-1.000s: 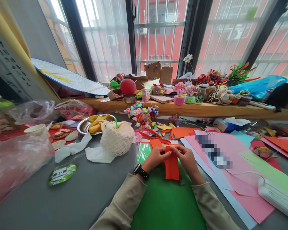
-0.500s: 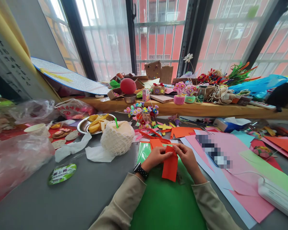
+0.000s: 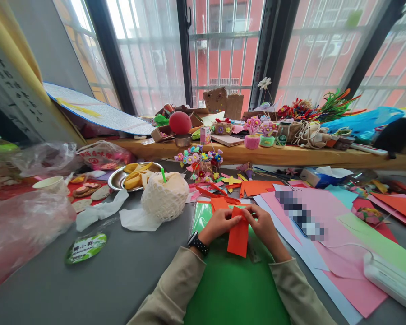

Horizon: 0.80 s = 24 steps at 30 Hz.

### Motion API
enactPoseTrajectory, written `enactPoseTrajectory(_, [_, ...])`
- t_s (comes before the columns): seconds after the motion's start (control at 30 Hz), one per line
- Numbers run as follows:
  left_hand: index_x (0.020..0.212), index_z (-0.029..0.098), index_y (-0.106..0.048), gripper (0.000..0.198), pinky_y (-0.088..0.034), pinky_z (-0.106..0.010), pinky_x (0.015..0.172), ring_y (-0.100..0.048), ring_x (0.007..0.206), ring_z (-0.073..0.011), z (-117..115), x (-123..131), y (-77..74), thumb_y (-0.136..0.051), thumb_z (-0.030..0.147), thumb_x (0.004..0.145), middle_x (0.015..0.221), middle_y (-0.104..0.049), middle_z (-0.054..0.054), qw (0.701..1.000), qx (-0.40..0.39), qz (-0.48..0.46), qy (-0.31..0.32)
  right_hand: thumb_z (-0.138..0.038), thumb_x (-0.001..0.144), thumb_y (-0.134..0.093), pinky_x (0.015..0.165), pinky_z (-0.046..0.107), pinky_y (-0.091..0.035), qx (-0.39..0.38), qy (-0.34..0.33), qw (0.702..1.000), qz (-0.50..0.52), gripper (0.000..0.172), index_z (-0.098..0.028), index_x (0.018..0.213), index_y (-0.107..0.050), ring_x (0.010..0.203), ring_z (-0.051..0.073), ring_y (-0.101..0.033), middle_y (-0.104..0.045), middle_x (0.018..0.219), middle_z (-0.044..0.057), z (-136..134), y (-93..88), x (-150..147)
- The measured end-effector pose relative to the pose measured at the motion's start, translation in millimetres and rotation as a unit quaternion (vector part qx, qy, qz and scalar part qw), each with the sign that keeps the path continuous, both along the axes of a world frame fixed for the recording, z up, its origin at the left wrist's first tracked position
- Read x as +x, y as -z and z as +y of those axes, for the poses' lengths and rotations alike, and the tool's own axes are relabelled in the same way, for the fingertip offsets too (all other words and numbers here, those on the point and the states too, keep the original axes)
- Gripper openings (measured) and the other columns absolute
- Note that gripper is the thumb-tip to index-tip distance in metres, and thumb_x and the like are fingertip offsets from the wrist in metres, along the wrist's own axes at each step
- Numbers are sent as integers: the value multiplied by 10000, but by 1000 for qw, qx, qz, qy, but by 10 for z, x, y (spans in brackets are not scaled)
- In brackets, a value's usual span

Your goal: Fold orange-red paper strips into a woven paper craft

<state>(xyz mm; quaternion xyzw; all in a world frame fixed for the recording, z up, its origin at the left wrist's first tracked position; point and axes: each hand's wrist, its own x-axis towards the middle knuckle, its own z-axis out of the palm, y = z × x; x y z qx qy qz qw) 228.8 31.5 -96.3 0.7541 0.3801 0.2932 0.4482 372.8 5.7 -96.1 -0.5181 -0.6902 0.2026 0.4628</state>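
Note:
Both my hands pinch the top edge of a folded orange-red paper strip (image 3: 238,238), which hangs down over a green sheet (image 3: 237,289) on the grey table (image 3: 122,275). My left hand (image 3: 219,224), with a black watch on its wrist, grips the strip's upper left. My right hand (image 3: 263,225) grips the upper right, fingers curled on the paper. More orange paper pieces (image 3: 219,202) lie just beyond my hands.
Pink and coloured paper sheets (image 3: 325,225) spread to the right, with a white device (image 3: 392,280) at the right edge. A net-wrapped coconut with a straw (image 3: 164,196), a metal plate of food (image 3: 128,178), plastic bags (image 3: 23,221) and a cup lie left. Craft flowers (image 3: 199,160) crowd the wooden sill.
The orange-red strip has tilted a little, its lower end swinging left. My hands stay at its top edge, fingers shifted slightly.

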Motion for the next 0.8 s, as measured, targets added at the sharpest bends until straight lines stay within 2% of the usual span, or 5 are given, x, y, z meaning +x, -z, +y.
enactPoseTrajectory(0.23, [614, 103, -512, 336, -274, -179, 457, -372, 540, -83, 1, 4, -12, -421, 417, 689, 562, -439, 12, 999, 21, 19, -30, -393, 769, -332, 519, 220, -366, 2, 7, 999, -34, 294, -182, 623, -475, 568, 131, -478, -521, 611, 9, 22, 34, -1])
enactPoseTrajectory(0.53, [652, 102, -521, 336, -287, -186, 481, -381, 545, -84, 21, -5, 14, -406, 414, 699, 583, -458, 9, 999, 30, 13, -33, -355, 783, -315, 508, 219, -346, 9, 1, 998, -67, 284, -184, 603, -453, 550, 126, -459, -495, 580, 3, 46, 49, -4])
enactPoseTrajectory(0.8, [629, 118, -513, 334, -293, -179, 476, -384, 543, -85, 7, 8, -41, -413, 432, 683, 579, -470, 16, 998, 5, -13, -54, -358, 784, -305, 491, 216, -347, 2, -2, 998, -65, 294, -184, 601, -455, 534, 124, -444, -474, 559, 1, 52, 74, -8])
